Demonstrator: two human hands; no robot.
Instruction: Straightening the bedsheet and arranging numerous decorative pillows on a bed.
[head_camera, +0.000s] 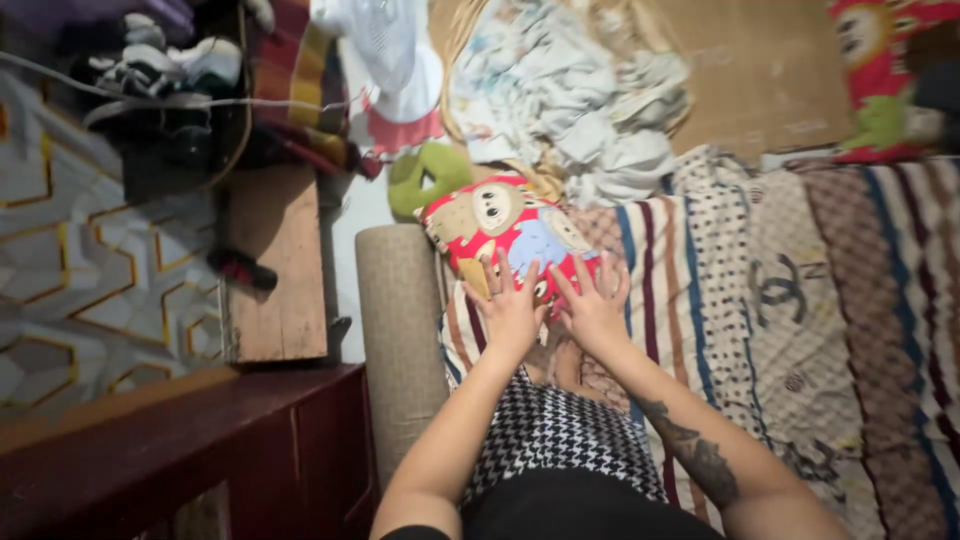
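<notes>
Red cartoon-print pillow (510, 235) with an owl-like animal and a blue shape on it is what I'm working with, lying at the near end of the bed, just past the beige padded arm (400, 330) on the left side. My left hand (512, 308) and right hand (597, 305) are both flat on its lower edge, fingers spread wide, side by side and nearly touching each other, pressing on it rather than gripping anything. Under the pillow is a striped and patterned patchwork blanket (790, 290) running off to the right. Behind the pillow there's a crumpled pile of pale grey-white cloth (590, 110) and a small green plush thing (425, 175). Off left I can see a bare wooden board (277, 265) and a dark red wooden cabinet (200, 450) lower down. A black-and-white houndstooth garment (560, 435) sits between my forearms.
</notes>
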